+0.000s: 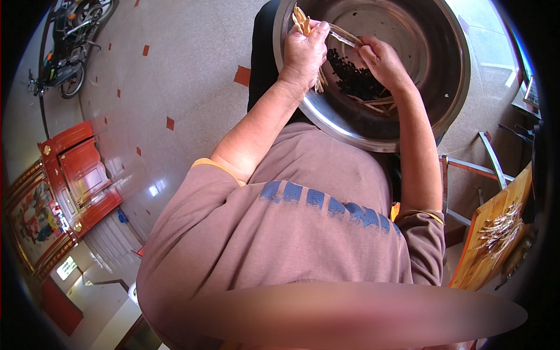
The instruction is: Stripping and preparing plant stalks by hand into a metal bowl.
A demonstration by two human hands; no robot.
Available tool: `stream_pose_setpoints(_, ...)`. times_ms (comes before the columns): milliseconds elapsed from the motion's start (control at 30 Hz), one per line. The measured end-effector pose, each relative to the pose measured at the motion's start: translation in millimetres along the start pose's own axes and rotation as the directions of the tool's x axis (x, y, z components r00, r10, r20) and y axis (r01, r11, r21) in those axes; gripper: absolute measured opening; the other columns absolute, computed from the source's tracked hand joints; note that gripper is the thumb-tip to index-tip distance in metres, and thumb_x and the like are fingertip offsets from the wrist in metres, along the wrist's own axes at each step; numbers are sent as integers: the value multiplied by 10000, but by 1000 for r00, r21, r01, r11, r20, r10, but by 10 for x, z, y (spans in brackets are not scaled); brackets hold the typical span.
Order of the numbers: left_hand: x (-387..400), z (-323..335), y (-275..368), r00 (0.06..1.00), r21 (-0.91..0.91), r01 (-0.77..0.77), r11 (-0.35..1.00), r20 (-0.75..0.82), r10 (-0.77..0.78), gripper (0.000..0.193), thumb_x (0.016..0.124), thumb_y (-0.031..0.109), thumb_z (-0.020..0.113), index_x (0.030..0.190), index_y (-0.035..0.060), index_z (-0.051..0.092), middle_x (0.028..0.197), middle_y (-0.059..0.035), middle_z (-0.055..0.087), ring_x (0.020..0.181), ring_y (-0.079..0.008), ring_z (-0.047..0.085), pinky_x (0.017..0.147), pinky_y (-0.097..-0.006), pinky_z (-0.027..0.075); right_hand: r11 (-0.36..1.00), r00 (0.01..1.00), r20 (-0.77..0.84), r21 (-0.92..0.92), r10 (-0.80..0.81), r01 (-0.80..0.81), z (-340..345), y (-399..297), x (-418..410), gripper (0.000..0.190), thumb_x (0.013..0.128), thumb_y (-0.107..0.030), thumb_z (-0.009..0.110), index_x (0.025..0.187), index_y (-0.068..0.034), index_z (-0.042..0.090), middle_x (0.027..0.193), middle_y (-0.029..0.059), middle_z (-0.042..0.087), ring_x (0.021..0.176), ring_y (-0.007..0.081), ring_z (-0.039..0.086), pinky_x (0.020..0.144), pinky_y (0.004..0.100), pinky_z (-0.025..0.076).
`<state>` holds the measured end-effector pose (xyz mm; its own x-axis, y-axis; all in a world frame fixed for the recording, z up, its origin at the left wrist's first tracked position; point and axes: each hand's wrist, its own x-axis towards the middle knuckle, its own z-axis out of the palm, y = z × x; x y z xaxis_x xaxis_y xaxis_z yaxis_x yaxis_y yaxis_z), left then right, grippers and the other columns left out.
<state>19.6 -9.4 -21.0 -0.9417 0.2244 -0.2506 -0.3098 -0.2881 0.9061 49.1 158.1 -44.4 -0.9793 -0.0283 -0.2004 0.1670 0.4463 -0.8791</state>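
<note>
A wide stainless steel basin (pixel 356 138) rests on my lap, with a heap of small black beans (pixel 354 76) inside and some dry pods (pixel 372 105) beside them. My left hand (pixel 306 50) is over the basin's left side, closed around a bunch of dry tan pods (pixel 301 19) whose ends stick out above and below the fist. Over the beans, my right hand (pixel 376 57) pinches one end of a long split pod (pixel 343 36), which stretches across to the left hand.
To the right, a wooden table (pixel 472 245) bears a pile of dry pods (pixel 503 229), with a metal-framed stand (pixel 474 168) beside it. A motorcycle (pixel 70 52) stands at the upper left. Below it are a red cabinet (pixel 83 170) and a framed picture (pixel 37 214).
</note>
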Motion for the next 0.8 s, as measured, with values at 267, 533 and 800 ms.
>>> stream_pose_setpoints(267,1,-2,6,999,-12,-42,999,-16,41,96,838,131,568,834,52,514,567,21,425,411,-49,361,354,-190,309,924,984,-178,-379,-25,-45,-190,172,6,230,787,-211,479,892,-35,584,829,189,591,791,347,566,706,385,446)
stream_pose_setpoints(533,-2,10,6,999,6,-43,999,-18,43,104,837,130,568,825,43,512,566,19,425,408,-48,356,350,-194,299,855,829,-541,-490,-144,-172,-284,42,-41,200,810,-138,448,930,-81,597,938,143,593,889,307,561,768,355,444)
stream_pose_setpoints(800,5,6,0,999,35,-27,999,-25,27,108,837,128,568,832,40,506,575,20,421,407,-47,358,347,-193,297,933,592,-734,-346,-333,97,-300,16,-17,194,786,-48,451,904,-98,597,915,74,593,859,257,571,754,339,456)
